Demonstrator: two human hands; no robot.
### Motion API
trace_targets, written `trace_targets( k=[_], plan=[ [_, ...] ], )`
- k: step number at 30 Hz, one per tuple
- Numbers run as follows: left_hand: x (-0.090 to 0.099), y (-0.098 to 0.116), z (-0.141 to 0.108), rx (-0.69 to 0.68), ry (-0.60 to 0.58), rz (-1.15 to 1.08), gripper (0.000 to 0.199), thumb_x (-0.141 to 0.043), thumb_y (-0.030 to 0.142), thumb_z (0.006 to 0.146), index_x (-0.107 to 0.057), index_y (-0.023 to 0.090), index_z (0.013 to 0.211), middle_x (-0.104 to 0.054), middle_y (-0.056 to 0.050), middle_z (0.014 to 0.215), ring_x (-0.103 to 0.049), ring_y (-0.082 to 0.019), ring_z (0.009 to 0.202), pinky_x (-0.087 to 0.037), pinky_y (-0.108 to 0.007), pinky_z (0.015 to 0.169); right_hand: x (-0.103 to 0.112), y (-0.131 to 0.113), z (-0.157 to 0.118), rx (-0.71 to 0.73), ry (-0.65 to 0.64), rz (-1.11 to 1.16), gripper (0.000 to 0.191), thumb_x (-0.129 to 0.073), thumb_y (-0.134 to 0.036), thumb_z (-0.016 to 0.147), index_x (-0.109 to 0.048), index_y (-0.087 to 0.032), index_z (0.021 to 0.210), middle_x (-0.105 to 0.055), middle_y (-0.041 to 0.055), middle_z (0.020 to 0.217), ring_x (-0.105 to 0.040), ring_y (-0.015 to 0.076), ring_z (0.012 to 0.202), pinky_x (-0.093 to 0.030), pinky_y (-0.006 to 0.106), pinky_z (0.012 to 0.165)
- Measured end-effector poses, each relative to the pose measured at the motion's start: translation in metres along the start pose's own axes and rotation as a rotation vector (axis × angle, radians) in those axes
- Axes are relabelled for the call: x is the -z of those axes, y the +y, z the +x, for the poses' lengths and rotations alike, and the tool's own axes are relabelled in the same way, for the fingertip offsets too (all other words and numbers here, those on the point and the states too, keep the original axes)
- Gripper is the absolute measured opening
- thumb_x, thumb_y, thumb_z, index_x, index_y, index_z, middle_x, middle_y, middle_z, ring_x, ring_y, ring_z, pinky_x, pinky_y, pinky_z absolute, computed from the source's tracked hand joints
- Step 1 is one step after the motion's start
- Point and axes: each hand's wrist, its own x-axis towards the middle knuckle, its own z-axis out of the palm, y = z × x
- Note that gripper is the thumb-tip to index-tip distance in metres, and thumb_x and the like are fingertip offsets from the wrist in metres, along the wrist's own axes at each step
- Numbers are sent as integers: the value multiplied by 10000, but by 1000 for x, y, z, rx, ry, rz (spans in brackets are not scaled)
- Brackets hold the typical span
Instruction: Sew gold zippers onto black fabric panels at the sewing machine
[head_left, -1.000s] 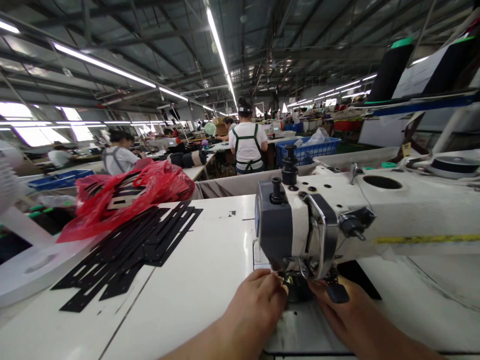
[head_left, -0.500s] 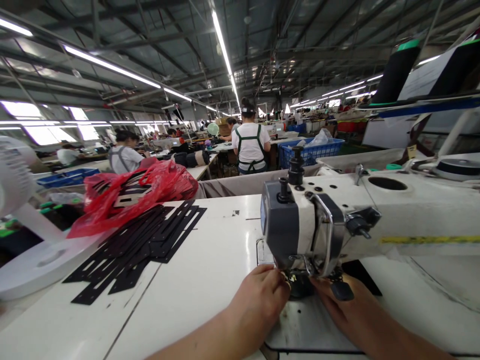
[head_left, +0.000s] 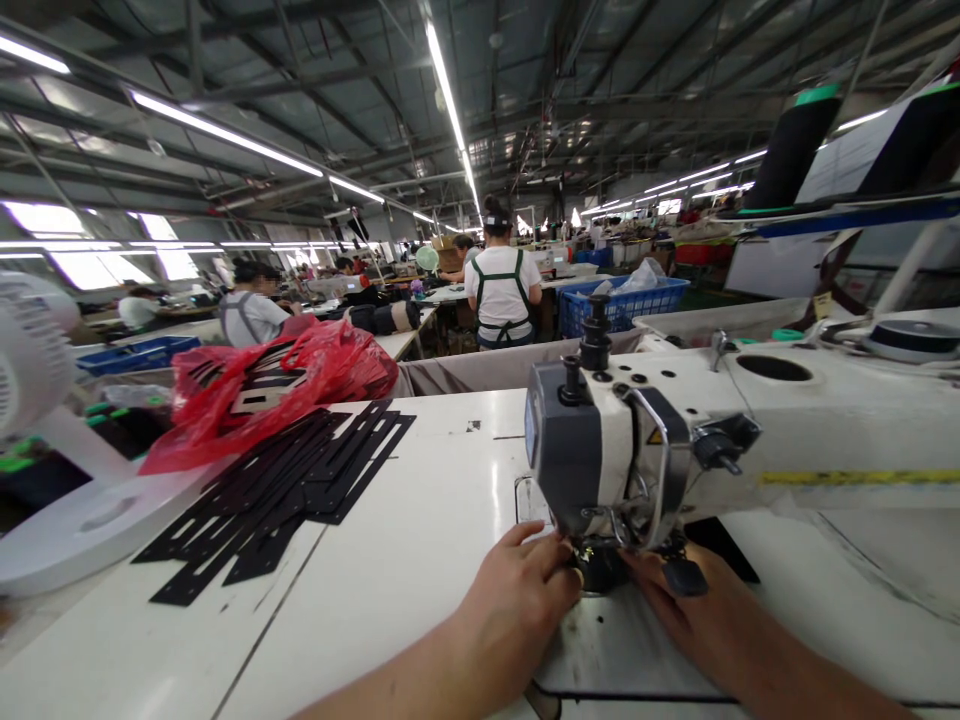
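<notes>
A sewing machine with a white arm and a dark grey head stands before me. Under its needle area lies a dark piece of material, mostly covered by the machine and my hands. On its left side my left hand is closed, fingertips pinched at the material's edge beside the presser foot. My right hand is closed from the other side, its fingertips at the material and partly hidden by the machine's parts. Behind the right hand a flat black piece shows; whether it joins the material under the needle I cannot tell.
Flat black cut-out strips lie piled on the white table at left. Beyond them rests a red plastic bag, near a white fan. Thread cones stand upper right. People work at tables ahead, near a blue crate.
My left hand's index finger has lifted and straightened slightly near the machine head. The view has shifted a little; otherwise both hands stay at the needle area.
</notes>
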Motion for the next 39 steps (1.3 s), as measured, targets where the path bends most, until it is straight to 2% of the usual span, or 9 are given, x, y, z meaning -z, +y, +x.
trace_targets(
  k=[6,16,22,26,30,34,39],
  plan=[
    [1,-2,1,-24,-17,47,167,-440,146,901,-591,165,833,-616,-26,815,-586,-140,736,-349,-372,989,2,0,1,22,5,0,275,-385,-132,836,-654,-169,876,-680,101,880,-649,188,826,-528,284,713],
    [1,-6,3,-27,-56,71,166,-454,134,887,-607,177,838,-624,-14,821,-596,-134,766,-332,-359,993,2,1,3,13,0,14,300,-388,-113,813,-663,-184,910,-683,81,921,-646,196,840,-526,302,735],
    [-3,-8,0,-32,-4,36,138,-467,149,888,-590,174,832,-624,-11,846,-589,-133,788,-323,-342,1000,0,2,1,38,22,-9,288,-396,-111,815,-653,-179,926,-677,78,920,-640,200,850,-522,298,733],
    [-6,-10,-2,-24,-23,24,131,-474,155,889,-599,181,858,-626,-19,868,-594,-143,836,-312,-351,1012,-4,5,-2,0,25,-5,262,-390,-138,841,-644,-179,890,-670,83,920,-636,199,851,-519,303,738],
    [-3,-9,0,-32,-33,19,160,-457,138,887,-608,175,847,-633,-26,859,-603,-146,813,-292,-362,1027,-6,11,-4,-16,-14,-3,242,-395,-179,866,-632,-179,816,-670,75,833,-642,209,830,-522,311,732],
    [0,-10,1,-45,-41,28,163,-463,129,879,-612,181,838,-643,-28,891,-608,-146,808,-272,-376,1042,-6,13,-6,-12,-25,-7,248,-391,-211,887,-635,-172,860,-675,88,883,-644,215,832,-525,333,742],
    [1,-11,1,-65,-38,46,154,-471,135,879,-607,178,822,-643,-20,867,-600,-136,770,-271,-365,1041,-5,11,-6,-3,-23,-24,276,-372,-187,870,-647,-163,854,-675,99,846,-649,226,802,-533,344,708]
  ],
)
